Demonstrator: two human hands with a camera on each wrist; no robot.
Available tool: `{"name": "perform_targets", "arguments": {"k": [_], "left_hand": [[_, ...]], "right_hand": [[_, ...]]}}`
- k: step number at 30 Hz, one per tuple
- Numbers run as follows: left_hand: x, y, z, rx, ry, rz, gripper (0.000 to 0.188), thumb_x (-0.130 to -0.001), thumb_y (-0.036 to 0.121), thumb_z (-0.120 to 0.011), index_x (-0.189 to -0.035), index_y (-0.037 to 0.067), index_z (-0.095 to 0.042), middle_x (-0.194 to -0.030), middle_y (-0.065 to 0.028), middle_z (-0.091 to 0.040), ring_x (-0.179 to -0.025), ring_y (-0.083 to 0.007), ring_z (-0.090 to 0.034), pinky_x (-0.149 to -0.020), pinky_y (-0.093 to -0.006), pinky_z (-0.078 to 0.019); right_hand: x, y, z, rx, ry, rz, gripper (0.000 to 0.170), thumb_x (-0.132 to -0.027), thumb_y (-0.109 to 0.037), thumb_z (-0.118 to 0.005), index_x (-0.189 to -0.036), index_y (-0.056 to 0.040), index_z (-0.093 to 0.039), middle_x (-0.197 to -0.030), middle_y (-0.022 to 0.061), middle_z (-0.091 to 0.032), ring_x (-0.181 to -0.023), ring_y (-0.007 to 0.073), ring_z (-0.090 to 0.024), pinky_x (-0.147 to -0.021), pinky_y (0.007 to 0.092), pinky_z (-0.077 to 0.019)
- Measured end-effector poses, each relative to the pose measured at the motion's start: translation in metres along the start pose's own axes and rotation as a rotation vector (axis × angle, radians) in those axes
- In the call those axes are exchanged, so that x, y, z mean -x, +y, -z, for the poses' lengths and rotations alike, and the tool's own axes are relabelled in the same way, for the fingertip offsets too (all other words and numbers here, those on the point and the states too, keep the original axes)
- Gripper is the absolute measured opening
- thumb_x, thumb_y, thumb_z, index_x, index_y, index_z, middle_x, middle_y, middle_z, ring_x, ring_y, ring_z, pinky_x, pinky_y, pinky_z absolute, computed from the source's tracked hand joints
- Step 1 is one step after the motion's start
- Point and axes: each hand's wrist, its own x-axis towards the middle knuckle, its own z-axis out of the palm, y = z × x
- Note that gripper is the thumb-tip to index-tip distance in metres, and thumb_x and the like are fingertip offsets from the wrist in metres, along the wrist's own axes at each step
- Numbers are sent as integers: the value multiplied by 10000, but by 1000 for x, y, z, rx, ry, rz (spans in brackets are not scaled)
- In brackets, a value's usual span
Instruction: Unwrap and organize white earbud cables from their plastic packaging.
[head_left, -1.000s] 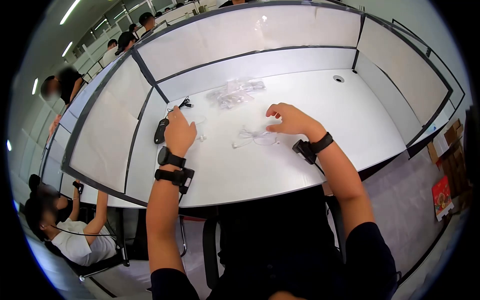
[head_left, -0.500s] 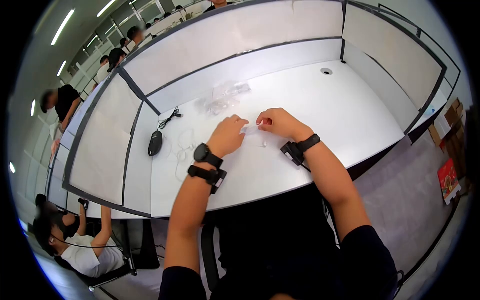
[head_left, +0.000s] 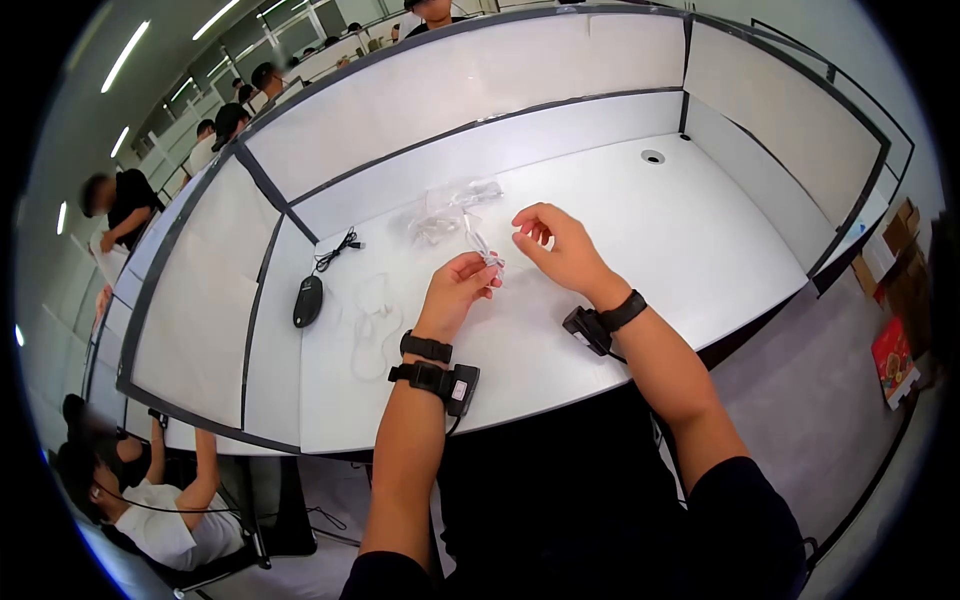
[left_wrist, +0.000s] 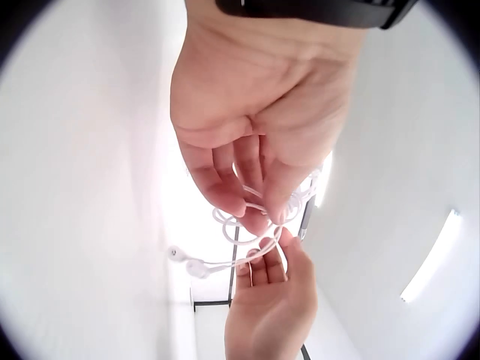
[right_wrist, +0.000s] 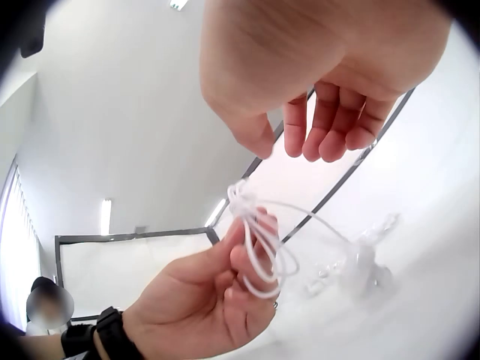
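Observation:
White earphones (left_wrist: pixel 197 268), their thin cable looped into a small bundle, are pinched between the thumb and fingertips of the left hand (head_left: pixel 458 290). In the right wrist view the cable loops (right_wrist: pixel 259 262) hang over the left fingers (right_wrist: pixel 240 277). The right hand (head_left: pixel 568 252) is raised to the right of the bundle, its fingers loosely bent and apart from the thumb, with nothing held. Behind the left hand a pile of clear plastic bags (head_left: pixel 437 217) lies on the white desk (head_left: pixel 620 220). Another loose white cable (head_left: pixel 377 325) lies left of the left hand.
A black mouse (head_left: pixel 308 301) with its coiled black cable (head_left: pixel 339 250) is at the desk's left side. Low partitions (head_left: pixel 450 130) enclose the back and sides. A cable hole (head_left: pixel 653 157) is at the back right. People sit and stand beyond the left partition.
The left hand has moved right, away from the mouse, and now holds the bundle that lay on the desk. The right hand shifted left towards it, then drew back slightly.

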Motion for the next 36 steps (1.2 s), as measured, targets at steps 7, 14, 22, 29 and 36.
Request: {"name": "perform_targets", "arguments": {"k": [7,14,22,29,36], "left_hand": [[-2,-4,-1,103,68,-77,225,-961,113,-635,-1172,37,-618,-1050,-44,-692,-920,-133,-659,-771,-264,-531],[1,-1,-4,65,83,-81,292,-949,127,-650,-1219,24,-607,-1067,-49,-698,-927,-126,-667,-776,-253,-527],[-4,-4,0,-92,176,-129,240,-891,129,-731,-1091,19,-655,-978,-35,-722,-887,-87,-647,-742,-233,-487],[-6,-8,-3,-256,230,-216,305,-857,108,-767,-1116,-1,-649,-947,-77,-734,-800,-91,-634,-715,-227,-472],[-9,-17,-2,-354,147,-210,332,-856,98,-761,-1158,14,-650,-908,-91,-739,-752,-91,-631,-693,-232,-495]], "right_hand": [[15,-12,-25,-109,-187,9,288,-929,-185,-683,-1158,-32,-599,-1010,103,-703,-907,183,-660,-798,291,-503],[11,-13,-15,94,-100,-12,164,-929,-181,-676,-1019,-44,-682,-905,81,-727,-828,182,-666,-729,284,-504],[11,-7,-16,61,-87,20,139,-927,-151,-667,-969,-24,-705,-824,75,-716,-756,160,-661,-692,283,-514],[11,-1,-15,133,-148,-7,128,-909,-139,-679,-942,-20,-711,-795,85,-719,-679,166,-654,-677,283,-511],[11,4,-16,146,-154,-5,109,-884,-141,-692,-912,-41,-726,-778,101,-719,-668,200,-662,-659,299,-515]]}}
